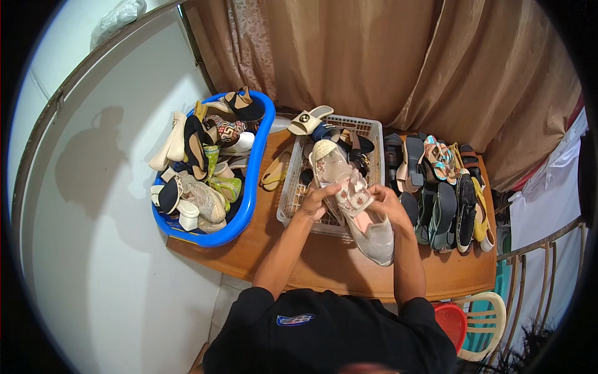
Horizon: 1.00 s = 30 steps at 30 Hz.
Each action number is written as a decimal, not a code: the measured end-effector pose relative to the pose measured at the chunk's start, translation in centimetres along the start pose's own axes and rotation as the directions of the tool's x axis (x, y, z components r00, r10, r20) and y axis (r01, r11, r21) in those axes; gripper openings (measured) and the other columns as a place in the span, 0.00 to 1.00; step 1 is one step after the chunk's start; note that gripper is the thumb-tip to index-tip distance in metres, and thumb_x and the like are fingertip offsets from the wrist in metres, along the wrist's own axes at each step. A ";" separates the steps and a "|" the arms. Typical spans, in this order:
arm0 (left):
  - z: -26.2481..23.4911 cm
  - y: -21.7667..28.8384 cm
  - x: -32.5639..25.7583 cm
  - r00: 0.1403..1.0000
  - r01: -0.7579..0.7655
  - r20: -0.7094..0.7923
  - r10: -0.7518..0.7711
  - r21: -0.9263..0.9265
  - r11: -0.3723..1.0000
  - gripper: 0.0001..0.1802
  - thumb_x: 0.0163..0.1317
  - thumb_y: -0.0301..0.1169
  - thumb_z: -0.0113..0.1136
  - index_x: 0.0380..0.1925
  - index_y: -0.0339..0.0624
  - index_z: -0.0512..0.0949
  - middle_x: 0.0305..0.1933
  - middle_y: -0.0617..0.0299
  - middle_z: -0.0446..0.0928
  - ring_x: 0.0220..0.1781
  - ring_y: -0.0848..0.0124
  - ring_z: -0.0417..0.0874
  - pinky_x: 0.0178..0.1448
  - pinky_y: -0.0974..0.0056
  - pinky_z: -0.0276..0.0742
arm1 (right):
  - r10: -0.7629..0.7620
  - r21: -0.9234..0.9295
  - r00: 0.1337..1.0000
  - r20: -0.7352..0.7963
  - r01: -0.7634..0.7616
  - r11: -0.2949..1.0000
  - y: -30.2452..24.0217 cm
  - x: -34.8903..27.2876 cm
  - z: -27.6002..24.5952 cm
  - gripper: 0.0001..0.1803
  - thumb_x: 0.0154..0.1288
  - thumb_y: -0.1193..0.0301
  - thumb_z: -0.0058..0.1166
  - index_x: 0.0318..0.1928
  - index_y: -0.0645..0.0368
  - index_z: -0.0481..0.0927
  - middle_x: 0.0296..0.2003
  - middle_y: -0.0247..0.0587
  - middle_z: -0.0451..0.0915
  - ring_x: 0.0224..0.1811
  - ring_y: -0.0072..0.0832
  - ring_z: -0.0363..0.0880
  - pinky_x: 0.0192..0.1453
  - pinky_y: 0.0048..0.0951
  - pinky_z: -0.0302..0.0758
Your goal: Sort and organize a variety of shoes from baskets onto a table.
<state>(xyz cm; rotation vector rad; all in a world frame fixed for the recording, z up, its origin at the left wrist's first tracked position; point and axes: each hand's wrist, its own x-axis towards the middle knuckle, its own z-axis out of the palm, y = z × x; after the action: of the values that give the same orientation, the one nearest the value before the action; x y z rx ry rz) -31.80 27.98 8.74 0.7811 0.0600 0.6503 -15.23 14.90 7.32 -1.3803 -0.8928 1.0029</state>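
Observation:
Both my hands hold a pair of pale beige mesh flat shoes over the front of a white plastic basket (288,206). My left hand (315,203) is closed on the first beige shoe (330,165), whose toe points away from me. The fingers of my right hand (387,203) grip the second beige shoe (374,240) near its patterned heel end, and its toe points toward me. The two shoes overlap between my hands, so their heel ends partly hide each other. Inside the basket, dark shoes (358,143) lie behind them, and a cream slide sandal (304,123) rests at its far left corner.
A blue tub (249,209) heaped with mixed shoes stands to the left on the wooden table (299,268). Yellow flats (275,171) lie between tub and basket. Rows of sandals and shoes (442,206) fill the right side. Below the table's right edge are a red basin (451,321) and a cream chair (496,324).

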 end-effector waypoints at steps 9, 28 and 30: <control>-3.1 -4.3 0.6 0.956 0.016 -0.287 -0.061 -0.157 0.987 0.23 0.57 0.31 0.58 0.52 0.33 0.71 0.47 0.53 0.78 0.47 0.62 0.81 0.54 0.58 0.78 | -0.077 -0.773 0.996 -0.054 0.007 0.634 -7.5 1.6 0.8 0.20 0.49 0.59 0.64 0.31 0.68 0.80 0.27 0.53 0.81 0.29 0.34 0.77 0.35 0.32 0.73; 1.0 -3.1 -0.4 0.898 -0.122 -0.439 0.015 -0.216 0.969 0.42 0.62 0.62 0.49 0.65 0.42 0.60 0.63 0.53 0.67 0.63 0.58 0.70 0.66 0.53 0.67 | -0.373 -0.195 0.848 -0.377 0.321 0.927 -2.0 -6.8 1.5 0.20 0.60 0.69 0.56 0.51 0.66 0.75 0.44 0.42 0.78 0.49 0.27 0.74 0.56 0.27 0.67; 0.8 -2.7 -0.4 0.918 -0.138 -0.395 0.018 -0.278 0.951 0.43 0.62 0.63 0.48 0.65 0.42 0.60 0.63 0.53 0.67 0.63 0.58 0.70 0.66 0.52 0.67 | -0.350 -0.161 0.861 -0.370 0.311 0.937 -3.0 -6.7 2.6 0.20 0.59 0.70 0.56 0.51 0.66 0.75 0.44 0.42 0.78 0.49 0.27 0.74 0.56 0.27 0.67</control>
<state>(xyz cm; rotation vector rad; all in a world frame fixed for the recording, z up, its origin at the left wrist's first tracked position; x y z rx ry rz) -30.46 25.79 7.43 0.3509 0.2877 0.8636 -19.84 9.72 10.84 -1.3845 -0.8412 0.3999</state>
